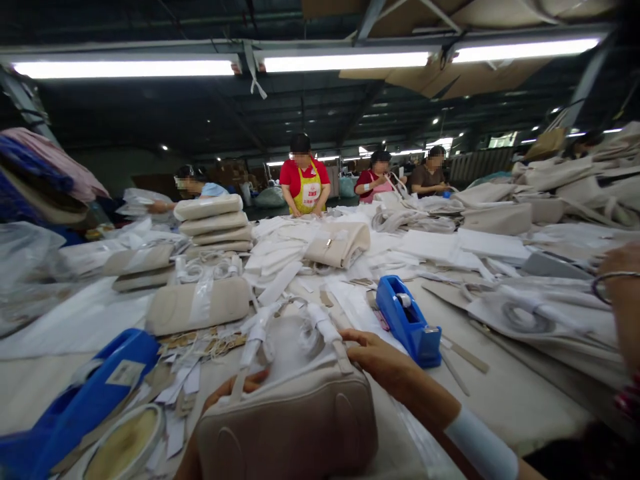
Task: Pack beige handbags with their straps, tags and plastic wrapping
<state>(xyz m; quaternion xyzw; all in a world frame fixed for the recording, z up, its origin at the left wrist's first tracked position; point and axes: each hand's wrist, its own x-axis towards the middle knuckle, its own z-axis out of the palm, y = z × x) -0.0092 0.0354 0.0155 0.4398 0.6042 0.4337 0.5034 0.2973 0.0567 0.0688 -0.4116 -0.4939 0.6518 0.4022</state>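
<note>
The person's two bare arms enter from the lower edge. The left forearm (187, 460) is mostly hidden; of the bare left hand (220, 392), only bent fingers show, directed rightward. The right forearm (427, 400), encircled by a smooth, pale, cuff-like band (480, 443), slants up and leftward. The bare right hand (370, 355) has its back uppermost, fingers gently curved.

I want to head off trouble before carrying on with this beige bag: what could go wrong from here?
The right hand and its forearm are close to the blue tape dispenser, so a sideways swing might knock it.
The loose paper slips left of the beige bag could get caught under it if it shifts that way.
The stack of bags farther back looks slightly uneven and might slide if bumped.
</note>
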